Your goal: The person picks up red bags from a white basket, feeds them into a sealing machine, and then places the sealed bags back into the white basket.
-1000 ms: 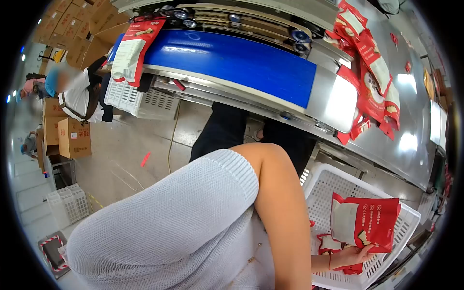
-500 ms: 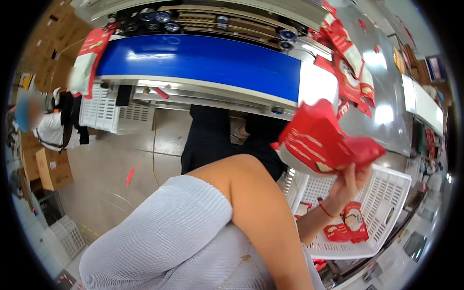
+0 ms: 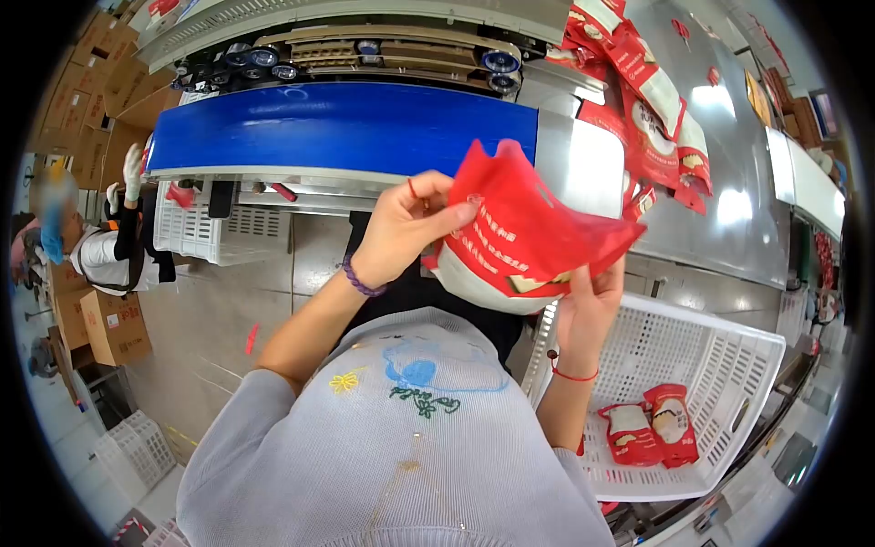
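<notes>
In front of my body I hold a red and white printed bag (image 3: 519, 242) up between both hands, its red top edge uneven. My left hand (image 3: 415, 223), with a purple bracelet at the wrist, pinches the bag's left side between thumb and fingers. My right hand (image 3: 591, 305), with a red string bracelet, grips its lower right corner. The bag overlaps the right end of a blue conveyor belt (image 3: 346, 128). Below my right hand stands a white plastic basket (image 3: 761, 365) with red bags (image 3: 673, 427) in it.
Several red and white bags (image 3: 652, 137) lie heaped on the metal table (image 3: 729, 228) at the right. Rollers (image 3: 264, 56) run behind the belt. At the left a person in white gloves (image 3: 132, 173) is near cardboard boxes (image 3: 117, 326). Another white basket (image 3: 187, 223) sits under the belt.
The bag has moved left and up from over the basket to in front of my body. My left arm has swung back from across my body, and its hand now grips the bag too.
</notes>
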{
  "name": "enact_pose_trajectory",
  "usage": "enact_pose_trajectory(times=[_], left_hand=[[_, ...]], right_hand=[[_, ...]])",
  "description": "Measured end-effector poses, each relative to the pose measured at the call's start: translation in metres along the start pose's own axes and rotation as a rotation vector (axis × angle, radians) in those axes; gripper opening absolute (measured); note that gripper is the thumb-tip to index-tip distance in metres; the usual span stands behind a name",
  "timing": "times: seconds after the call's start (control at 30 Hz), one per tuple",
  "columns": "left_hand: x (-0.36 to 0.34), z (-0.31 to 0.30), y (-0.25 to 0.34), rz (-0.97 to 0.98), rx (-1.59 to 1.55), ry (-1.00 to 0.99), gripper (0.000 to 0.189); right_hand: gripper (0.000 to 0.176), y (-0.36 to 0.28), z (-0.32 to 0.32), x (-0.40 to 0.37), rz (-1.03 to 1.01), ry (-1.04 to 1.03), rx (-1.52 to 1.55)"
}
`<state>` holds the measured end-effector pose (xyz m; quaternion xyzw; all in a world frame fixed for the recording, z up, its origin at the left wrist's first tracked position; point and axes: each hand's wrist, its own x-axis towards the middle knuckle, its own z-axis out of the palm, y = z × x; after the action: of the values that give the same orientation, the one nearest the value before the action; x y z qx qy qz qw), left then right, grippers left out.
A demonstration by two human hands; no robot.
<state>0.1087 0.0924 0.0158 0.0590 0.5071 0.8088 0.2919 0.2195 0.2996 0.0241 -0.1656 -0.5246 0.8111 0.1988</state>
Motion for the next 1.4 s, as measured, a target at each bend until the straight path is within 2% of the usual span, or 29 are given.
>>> enact_pose_trajectory(times=[0.07,0.1,0.13,0.17,0.23,0.3,0.37,0.4,0.43,0.47,0.5,0.57,0.6,0.67,0.73,0.87,0.93,1.0,1.1,1.17,1.27,1.3,1.33,1.37,1.4], left_hand=[[0.011,0.003,-0.001,0.046,0.044,0.101,0.017],[0.017,0.005,-0.001,0.063,0.056,0.135,0.012],[0.020,0.008,0.003,0.160,0.085,0.042,0.013],[0.023,0.010,0.006,0.258,0.116,-0.051,0.015],[0.030,0.012,0.009,0.252,0.157,-0.057,0.018],[0.041,0.017,0.012,0.180,0.316,-0.178,0.022],[0.064,0.021,0.009,0.321,0.491,-0.195,0.021],[0.074,0.024,0.009,0.238,0.508,-0.117,0.021],[0.087,0.027,0.009,0.153,0.522,-0.039,0.023],[0.107,0.022,-0.015,0.156,0.533,0.040,0.030],[0.114,0.030,-0.015,0.087,0.417,0.084,0.033],[0.135,0.035,-0.030,0.091,0.266,0.179,0.025],[0.139,0.039,-0.029,0.086,0.260,0.185,0.025],[0.145,0.041,-0.025,-0.032,0.132,0.237,0.020],[0.155,0.033,-0.023,-0.029,0.138,0.265,0.018],[0.156,0.012,-0.013,0.009,0.160,0.380,0.015],[0.154,0.008,-0.015,0.034,0.175,0.395,0.015],[0.152,0.001,-0.014,0.073,0.381,0.473,0.027],[0.144,-0.033,-0.006,0.132,0.324,0.490,0.029],[0.136,-0.056,0.002,0.144,0.317,0.478,0.030],[0.126,-0.076,0.013,0.184,0.574,0.508,0.033],[0.119,-0.082,0.021,0.150,0.780,0.515,0.036],[0.108,-0.091,0.028,0.178,0.914,0.511,0.039],[0.096,-0.109,0.023,0.284,0.970,0.574,0.039],[0.074,-0.098,0.036,0.452,1.240,0.674,0.036]], right_hand=[[0.028,-0.005,-0.004,-0.002,0.056,-0.015,-0.036],[0.027,-0.006,-0.008,-0.001,0.006,-0.004,-0.292],[0.027,-0.008,-0.012,0.003,-0.048,0.007,-0.548],[0.012,-0.013,-0.014,0.012,-0.139,0.141,-0.673],[0.012,-0.032,-0.025,0.024,-0.061,0.144,-0.524],[0.011,-0.028,-0.056,0.045,-0.116,0.090,-0.426],[0.016,-0.026,-0.067,0.069,-0.095,0.083,-0.287],[0.013,-0.028,-0.061,0.079,-0.139,0.125,-0.488],[0.011,-0.035,-0.055,0.088,-0.161,0.153,-0.839],[0.011,-0.033,-0.053,0.100,-0.182,0.167,-0.912],[0.012,-0.028,-0.052,0.114,-0.205,0.181,-0.985],[0.015,-0.004,-0.073,0.145,-0.160,0.194,-0.474],[0.018,-0.001,-0.071,0.151,-0.131,0.140,-0.384],[0.020,-0.002,-0.065,0.159,-0.163,0.130,-0.454],[0.032,0.003,-0.054,0.168,-0.251,0.170,-0.534],[0.032,0.012,-0.041,0.178,-0.237,0.155,-0.682],[0.031,0.015,-0.043,0.184,-0.216,0.142,-0.659],[0.031,0.011,-0.032,0.180,-0.162,0.135,-0.633],[0.030,0.026,-0.002,0.177,-0.182,0.127,-0.661],[0.029,0.039,0.015,0.177,-0.195,0.057,-0.532],[0.034,0.050,0.029,0.185,-0.206,0.045,-0.557],[0.035,0.049,0.036,0.183,-0.202,0.069,-0.535],[0.035,0.045,0.035,0.183,-0.106,0.077,-0.474],[0.034,0.038,0.038,0.180,-0.061,0.068,-0.317],[0.033,0.028,0.021,0.174,-0.104,0.102,-0.291]])
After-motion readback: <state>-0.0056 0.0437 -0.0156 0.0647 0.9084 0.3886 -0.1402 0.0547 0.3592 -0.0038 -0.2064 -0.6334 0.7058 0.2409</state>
